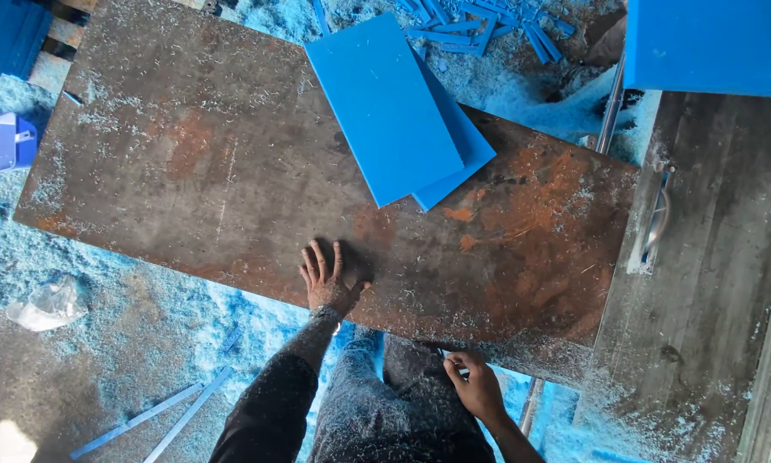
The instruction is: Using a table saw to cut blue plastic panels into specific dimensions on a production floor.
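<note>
left hand: left hand (327, 281) flat, palm down on the rusty brown metal sheet worktop (231, 171), near its front edge; arm in dark dusty sleeve reaches up from bottom of view
left fingers: fingers (318, 260) spread wide and straight, holding nothing, pointing away from the person
right hand: right hand (474, 384) low by the person's hip, just off the front edge of the worktop, wrist bent inward
right fingers: curled narrow, pinched on a small thin dark object (442, 353); too small to tell what it is
worktop look: big rectangular plate, rust patches orange toward the right, dusted with pale shavings
blue sheets: two flat bright blue plastic rectangular sheets (385, 107) stacked, top one offset over the lower, lying tilted on the far middle of the worktop
sheets vs fingers: well apart from both hands; beyond the left fingertips and a bit to the right, bare rusty metal between
other blue panel: larger blue plastic panel (711, 47) at top right corner, over the grey wooden bench (702, 283)
floor: blue plastic dust and shavings (25, 249) all round; thin blue plastic strips (158, 411) lower left, more strip offcuts (480, 21) at top
extras: small blue box (10, 141) at left edge; crumpled clear plastic bag (47, 304) on floor left
</note>
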